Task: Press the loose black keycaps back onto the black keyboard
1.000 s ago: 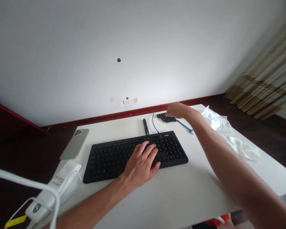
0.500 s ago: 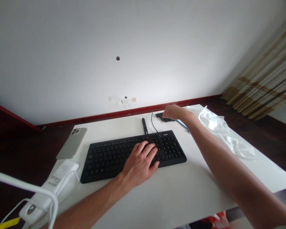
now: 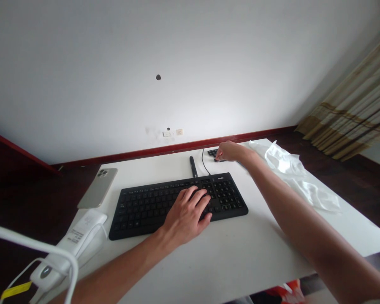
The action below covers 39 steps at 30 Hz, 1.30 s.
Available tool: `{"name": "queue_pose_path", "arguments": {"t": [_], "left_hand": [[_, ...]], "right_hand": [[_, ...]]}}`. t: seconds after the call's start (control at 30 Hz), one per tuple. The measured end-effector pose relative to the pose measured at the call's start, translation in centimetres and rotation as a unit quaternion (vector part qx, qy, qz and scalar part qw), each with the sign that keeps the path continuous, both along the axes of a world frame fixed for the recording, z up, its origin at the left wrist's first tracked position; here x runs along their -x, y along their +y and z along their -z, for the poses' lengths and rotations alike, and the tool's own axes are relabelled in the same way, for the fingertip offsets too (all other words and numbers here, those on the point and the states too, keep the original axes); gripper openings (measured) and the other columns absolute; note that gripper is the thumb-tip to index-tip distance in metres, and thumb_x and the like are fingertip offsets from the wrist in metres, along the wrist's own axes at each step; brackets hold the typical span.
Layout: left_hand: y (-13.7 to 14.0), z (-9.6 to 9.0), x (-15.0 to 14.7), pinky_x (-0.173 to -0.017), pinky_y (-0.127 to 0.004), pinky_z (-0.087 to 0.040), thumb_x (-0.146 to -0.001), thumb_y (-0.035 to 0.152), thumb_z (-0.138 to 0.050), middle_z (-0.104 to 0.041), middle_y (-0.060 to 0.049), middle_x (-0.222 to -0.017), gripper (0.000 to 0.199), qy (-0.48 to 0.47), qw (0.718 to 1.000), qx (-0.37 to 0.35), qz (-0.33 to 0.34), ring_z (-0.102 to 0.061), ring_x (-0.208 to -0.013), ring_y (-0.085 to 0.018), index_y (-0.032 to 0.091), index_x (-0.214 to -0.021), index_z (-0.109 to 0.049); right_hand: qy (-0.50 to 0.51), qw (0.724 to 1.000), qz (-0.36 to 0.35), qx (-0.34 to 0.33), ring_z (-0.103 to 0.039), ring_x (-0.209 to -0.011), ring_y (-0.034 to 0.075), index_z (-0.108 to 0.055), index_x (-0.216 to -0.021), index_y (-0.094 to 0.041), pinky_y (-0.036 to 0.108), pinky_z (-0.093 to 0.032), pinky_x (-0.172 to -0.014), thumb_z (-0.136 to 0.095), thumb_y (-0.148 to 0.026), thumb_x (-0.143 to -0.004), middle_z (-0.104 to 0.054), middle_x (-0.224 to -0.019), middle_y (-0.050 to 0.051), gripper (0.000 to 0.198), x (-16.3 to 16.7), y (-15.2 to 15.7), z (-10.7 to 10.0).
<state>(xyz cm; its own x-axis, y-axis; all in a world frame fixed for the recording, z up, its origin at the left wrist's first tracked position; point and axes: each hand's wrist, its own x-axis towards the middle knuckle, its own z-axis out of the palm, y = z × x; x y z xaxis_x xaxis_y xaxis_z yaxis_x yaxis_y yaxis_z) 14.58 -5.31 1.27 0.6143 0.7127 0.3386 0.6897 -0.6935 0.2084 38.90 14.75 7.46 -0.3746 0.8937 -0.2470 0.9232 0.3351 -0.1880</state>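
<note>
A full-size black keyboard [image 3: 139, 217] lies on the white table, its right-hand keys and middle partly under my left hand [image 3: 187, 213]. That hand rests on the keys with its fingers spread and stretched out. At the far edge of the table, a group of small black keycaps [image 3: 212, 152] lies flat, partly covered by my right hand [image 3: 227, 151]. The right fingers are pinched together low over the table, with a small dark piece like a keycap at their tips. A black pen-like tool [image 3: 193, 166] and a thin black cable [image 3: 204, 162] lie behind the keyboard.
At the left edge lie a phone [image 3: 98, 188] and a white power strip [image 3: 70, 242] with a thick white cable [image 3: 28, 241] looping in front. Crumpled clear plastic [image 3: 285, 158] covers part of the table's right side. Behind stands a wall [image 3: 114, 84] with sockets.
My right hand has shifted slightly down towards the table, and a dark piece shows at its fingertips. The blue strip beside it is mostly covered. My left hand has stayed put.
</note>
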Motion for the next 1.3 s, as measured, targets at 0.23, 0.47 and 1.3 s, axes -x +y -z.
{"name": "queue_pose_path", "arguments": {"t": [0.23,0.47,1.3], "left_hand": [[0.0,-0.1,0.1,-0.115,-0.051,-0.04,-0.098,0.036,-0.059,-0.061,-0.009,-0.144,0.045,-0.018,1.0,-0.002,-0.001,-0.048,-0.136,-0.031,0.02,-0.14,-0.058],[-0.1,-0.3,0.1,-0.115,-0.051,-0.04,-0.098,0.034,-0.059,-0.057,-0.008,-0.151,0.045,-0.019,1.0,-0.006,0.002,-0.046,-0.138,-0.031,0.021,-0.141,-0.057],[-0.1,0.0,0.1,-0.111,-0.048,-0.043,-0.098,0.035,-0.059,-0.064,-0.01,-0.137,0.037,-0.016,1.0,-0.004,0.008,-0.052,-0.13,-0.031,0.018,-0.131,-0.062]], "right_hand": [[0.032,0.999,-0.028,0.016,-0.074,-0.098,0.024,-0.082,-0.104,-0.02,0.031,-0.058,-0.085,-0.076,-0.014,-0.081,-0.081,-0.1,0.005,0.025,0.8,-1.0,-0.9],[-0.005,0.996,-0.087,0.014,-0.073,-0.099,0.023,-0.079,-0.104,-0.022,0.029,-0.056,-0.078,-0.08,-0.01,-0.075,-0.079,-0.106,0.005,0.031,1.7,-1.0,0.5],[0.344,0.939,-0.011,0.026,-0.075,-0.09,0.023,-0.079,-0.098,-0.026,0.037,-0.062,-0.089,-0.077,-0.04,-0.081,-0.08,-0.099,0.002,0.022,-0.4,-14.2,1.8]]}}
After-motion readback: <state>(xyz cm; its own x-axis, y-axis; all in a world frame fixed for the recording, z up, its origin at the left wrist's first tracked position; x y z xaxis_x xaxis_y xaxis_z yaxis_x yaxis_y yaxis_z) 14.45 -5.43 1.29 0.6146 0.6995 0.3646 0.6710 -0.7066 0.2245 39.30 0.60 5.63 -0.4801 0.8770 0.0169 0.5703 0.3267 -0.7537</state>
